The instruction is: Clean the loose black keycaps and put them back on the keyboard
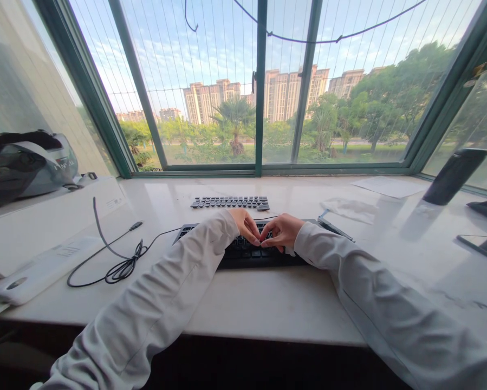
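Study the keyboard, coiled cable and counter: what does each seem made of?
Keyboard: probably matte black plastic, judging by its dark, straight-edged frame. Cable: likely black rubber or plastic coating, bending in smooth loops. Counter: perhaps polished stone or a lookalike; its pale surface shows reflections.

1 head camera looks forward and down over the hands (283,232), facing windows (261,108).

You are bending your wrists over a black keyboard (263,261), your left hand (246,224) and right hand (284,230) meeting near the fingertips above its keys; your fingers are obscuring whether they are pinching anything. Behind it, rows of dark keycaps (229,202) are lying on the white countertop (267,314). A coiled black cable (123,269) is resting to the left, clear plastic (349,210) is lying to the right, and a green window frame (261,108) is standing beyond.
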